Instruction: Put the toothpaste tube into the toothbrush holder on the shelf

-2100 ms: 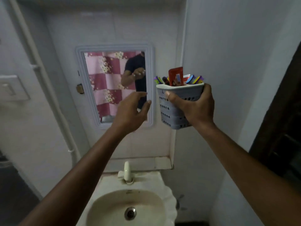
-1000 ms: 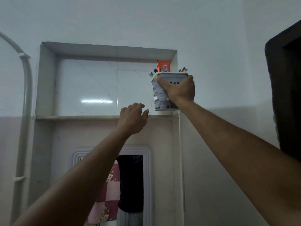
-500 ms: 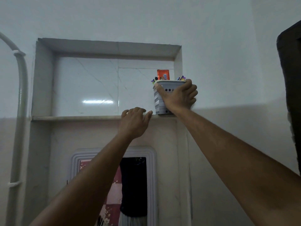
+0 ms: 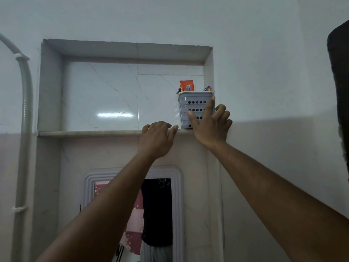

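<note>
A grey perforated toothbrush holder [image 4: 190, 104] stands on the shelf [image 4: 90, 132] at the right end of a wall niche. The orange-red toothpaste tube [image 4: 186, 86] sticks up out of it, with toothbrush ends beside it. My right hand [image 4: 211, 125] has its fingers spread apart, fingertips still against the holder's front and right side, no longer gripping it. My left hand [image 4: 155, 138] rests with its fingers curled over the shelf's front edge, just left of the holder, holding nothing.
The niche's right wall [image 4: 208, 87] sits right beside the holder. A grey pipe [image 4: 25, 129] runs down the left. Below the shelf is a framed mirror [image 4: 132, 214]. A dark door frame [image 4: 340, 91] is at the right edge.
The holder went from held in front of the mirror up onto the shelf. My right hand has loosened and spread its fingers. My left hand has risen to the shelf edge.
</note>
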`<act>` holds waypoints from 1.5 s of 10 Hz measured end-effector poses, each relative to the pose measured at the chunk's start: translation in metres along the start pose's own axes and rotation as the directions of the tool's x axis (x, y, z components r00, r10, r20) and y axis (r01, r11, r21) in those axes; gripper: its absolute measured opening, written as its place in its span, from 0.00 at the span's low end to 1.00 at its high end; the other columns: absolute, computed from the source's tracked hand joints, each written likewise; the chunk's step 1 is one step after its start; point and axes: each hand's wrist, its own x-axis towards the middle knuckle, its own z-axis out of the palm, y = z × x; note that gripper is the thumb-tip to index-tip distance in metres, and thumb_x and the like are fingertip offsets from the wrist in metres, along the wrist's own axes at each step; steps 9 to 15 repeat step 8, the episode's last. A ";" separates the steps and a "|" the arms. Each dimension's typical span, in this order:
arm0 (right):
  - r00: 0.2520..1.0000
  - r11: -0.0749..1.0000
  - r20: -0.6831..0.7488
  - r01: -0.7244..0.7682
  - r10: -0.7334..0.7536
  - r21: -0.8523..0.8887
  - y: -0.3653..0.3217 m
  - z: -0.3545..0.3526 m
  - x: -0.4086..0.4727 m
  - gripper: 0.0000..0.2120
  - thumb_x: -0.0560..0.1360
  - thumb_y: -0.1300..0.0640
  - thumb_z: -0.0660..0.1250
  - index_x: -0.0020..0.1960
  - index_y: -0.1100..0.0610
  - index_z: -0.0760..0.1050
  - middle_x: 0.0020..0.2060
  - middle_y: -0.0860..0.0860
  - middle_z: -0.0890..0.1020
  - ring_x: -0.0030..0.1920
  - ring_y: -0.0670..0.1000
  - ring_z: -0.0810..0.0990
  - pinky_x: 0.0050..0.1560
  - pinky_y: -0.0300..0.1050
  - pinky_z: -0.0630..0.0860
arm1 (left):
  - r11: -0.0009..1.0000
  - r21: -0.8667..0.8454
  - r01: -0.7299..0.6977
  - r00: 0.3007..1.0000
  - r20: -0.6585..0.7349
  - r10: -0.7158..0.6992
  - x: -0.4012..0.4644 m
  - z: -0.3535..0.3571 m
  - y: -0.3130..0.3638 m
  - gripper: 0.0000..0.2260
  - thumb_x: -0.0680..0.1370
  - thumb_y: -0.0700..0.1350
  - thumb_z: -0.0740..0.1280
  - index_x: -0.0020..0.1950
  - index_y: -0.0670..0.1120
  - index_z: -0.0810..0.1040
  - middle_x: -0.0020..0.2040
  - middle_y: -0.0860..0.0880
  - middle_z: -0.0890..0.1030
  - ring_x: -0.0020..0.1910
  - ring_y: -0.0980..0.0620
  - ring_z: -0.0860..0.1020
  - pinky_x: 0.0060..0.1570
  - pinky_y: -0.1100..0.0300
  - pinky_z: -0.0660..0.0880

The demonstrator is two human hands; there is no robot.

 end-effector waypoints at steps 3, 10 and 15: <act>0.997 0.999 0.070 0.012 -0.015 0.038 0.014 -0.010 -0.007 0.49 0.83 0.24 0.57 0.91 0.54 0.49 0.73 0.61 0.65 0.71 0.63 0.68 0.71 0.59 0.69 | 1.000 -0.015 0.001 0.999 0.044 0.000 -0.002 -0.006 0.000 0.28 0.87 0.64 0.50 0.73 0.50 0.80 0.72 0.49 0.82 0.73 0.46 0.77 0.75 0.46 0.65; 0.996 0.769 -0.087 0.074 -0.024 0.635 0.000 -0.043 -0.023 0.16 0.85 0.44 0.72 0.62 0.57 0.85 0.53 0.53 0.86 0.51 0.51 0.83 0.52 0.49 0.83 | 0.944 -0.328 0.044 0.999 -0.005 -0.049 -0.028 -0.036 0.022 0.25 0.86 0.64 0.58 0.75 0.50 0.77 0.74 0.50 0.80 0.73 0.47 0.78 0.75 0.43 0.70; 0.996 0.769 -0.087 0.074 -0.024 0.635 0.000 -0.043 -0.023 0.16 0.85 0.44 0.72 0.62 0.57 0.85 0.53 0.53 0.86 0.51 0.51 0.83 0.52 0.49 0.83 | 0.944 -0.328 0.044 0.999 -0.005 -0.049 -0.028 -0.036 0.022 0.25 0.86 0.64 0.58 0.75 0.50 0.77 0.74 0.50 0.80 0.73 0.47 0.78 0.75 0.43 0.70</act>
